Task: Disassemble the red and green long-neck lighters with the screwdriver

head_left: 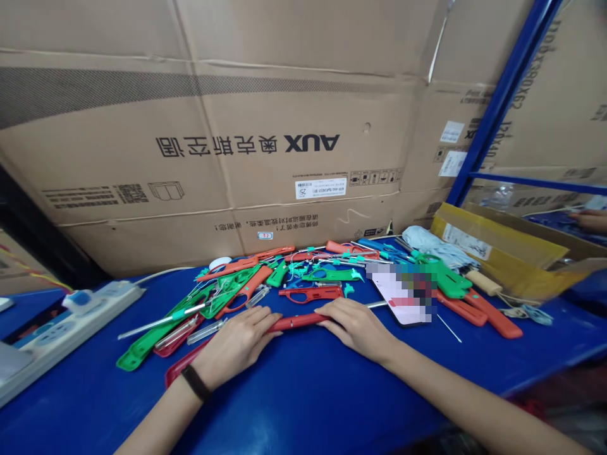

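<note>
Both hands are closed around a red stick lighter [298,321], held level just above the blue tabletop [303,392]. My left hand [239,338] grips its left end, with a dark band on the wrist. Its other end is in my right hand [358,325], and a metal tube sticks out past that hand toward a phone [403,297]. Behind them lies a heap of lighter parts: an orange-red trigger shell [310,294], green shell halves [161,338] and metal tubes. Clear plastic pieces [206,331] lie beside my left hand. A red shell [183,363] is partly hidden by my left forearm.
A white power strip [71,335] runs along the left. A large cardboard box [237,95] stands behind the table. To the right are a yellow-taped open carton [516,253], a light blue cloth [439,245] and a blue rack post [502,107]. Another person's hand [590,220] shows far right.
</note>
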Tool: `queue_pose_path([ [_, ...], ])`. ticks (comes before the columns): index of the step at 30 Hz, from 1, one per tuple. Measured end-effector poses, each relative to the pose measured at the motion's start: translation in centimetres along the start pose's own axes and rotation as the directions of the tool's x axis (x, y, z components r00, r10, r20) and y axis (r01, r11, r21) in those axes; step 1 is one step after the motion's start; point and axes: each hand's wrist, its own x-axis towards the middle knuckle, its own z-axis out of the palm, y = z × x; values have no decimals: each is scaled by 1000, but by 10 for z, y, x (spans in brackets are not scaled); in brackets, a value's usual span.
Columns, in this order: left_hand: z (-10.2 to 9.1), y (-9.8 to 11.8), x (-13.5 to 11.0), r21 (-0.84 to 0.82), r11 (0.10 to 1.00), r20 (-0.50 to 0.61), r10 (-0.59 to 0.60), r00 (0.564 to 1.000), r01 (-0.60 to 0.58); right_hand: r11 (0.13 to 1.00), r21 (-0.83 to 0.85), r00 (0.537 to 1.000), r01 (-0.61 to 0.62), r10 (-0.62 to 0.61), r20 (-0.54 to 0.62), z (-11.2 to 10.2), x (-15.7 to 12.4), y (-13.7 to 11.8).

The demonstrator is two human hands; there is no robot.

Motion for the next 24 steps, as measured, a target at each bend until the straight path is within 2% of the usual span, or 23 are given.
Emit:
queue_pose_path([
  [6, -2, 3, 0, -31, 999, 19, -23, 1000, 24, 998, -31, 998, 48, -50, -48, -10, 7, 1],
  [10, -3, 2, 1, -20, 998, -77, -65, 995, 63, 997, -76, 976, 16, -32, -216, -24, 9, 0],
  [12, -4, 2, 1, -49, 994, -157, -105, 982, 99, 999, -40, 951, -33, 19, -308, -26, 7, -2],
  [14, -5, 3, 2, -115, 983, -225, -168, 960, 145, 985, 104, 942, -137, 162, -295, -23, 7, -3],
  [16, -6, 5, 3, -213, 958, -241, -243, 940, 193, 888, 349, 913, -299, 372, -166, -18, 12, -3],
  [17, -6, 6, 4, -267, 939, -231, -280, 932, 216, 797, 489, 887, -354, 452, -95, -15, 17, -2],
  [19, -5, 9, 6, -382, 890, -176, -336, 925, 250, 594, 717, 856, -364, 517, 6, -14, 31, -3],
  [21, -3, 12, 7, -513, 813, -93, -371, 924, 276, 484, 803, 841, -346, 540, 37, -14, 48, -5],
  [24, 0, 17, 9, -723, 622, 43, -392, 919, 300, 350, 867, 807, -354, 583, 94, -14, 67, -11],
])
